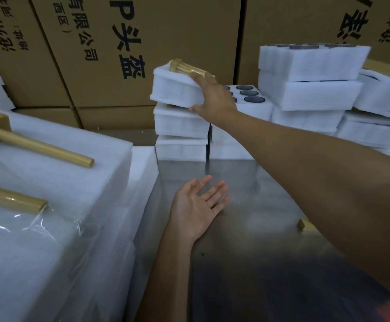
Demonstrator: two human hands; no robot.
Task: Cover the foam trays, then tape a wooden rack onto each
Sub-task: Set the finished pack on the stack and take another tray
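My right hand (213, 96) reaches far forward and grips the right end of a covered white foam tray (174, 88), thumb under it and fingers over the top. A wooden rack (187, 67) lies on that tray, which sits tilted on a stack of covered foam trays (181, 126). My left hand (197, 206) hovers palm up over the steel table (259, 194), fingers relaxed and holding nothing. Behind the right hand an uncovered foam tray (253, 105) shows dark round items in its holes.
More foam trays are stacked at the back right (310, 89). At the left, a pile of foam sheets (61, 182) carries wooden racks (38, 145) under clear film. Cardboard boxes (124, 43) form the back wall. A small wooden piece (304, 224) lies on the table at the right.
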